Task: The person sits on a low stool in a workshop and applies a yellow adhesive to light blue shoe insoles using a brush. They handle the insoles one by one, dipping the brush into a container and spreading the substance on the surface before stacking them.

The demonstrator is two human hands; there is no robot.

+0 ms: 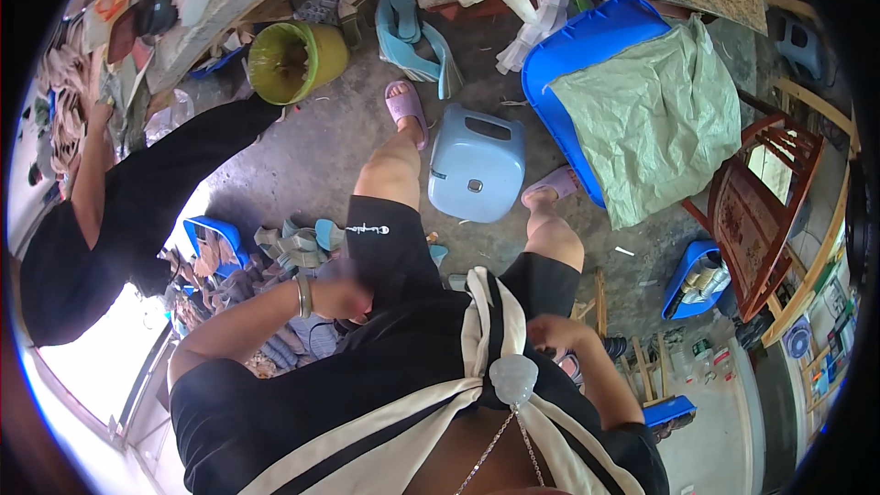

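Observation:
I look down at my own body in black shorts and a black and cream top, with a pale pendant on a chain. My left hand, a bangle on its wrist, rests as a loose fist on my left thigh and holds nothing. My right hand lies curled at my right hip against the shorts; its fingers are too unclear to read. Both feet wear purple slippers on the concrete floor. A light blue plastic stool stands between them.
At the left, another person in black reaches up to a cluttered bench. Nearby are a pile of grey-blue shoe straps, a blue basket, a yellow-green bucket, a blue tub holding a green sack, a red wooden chair and a small blue crate.

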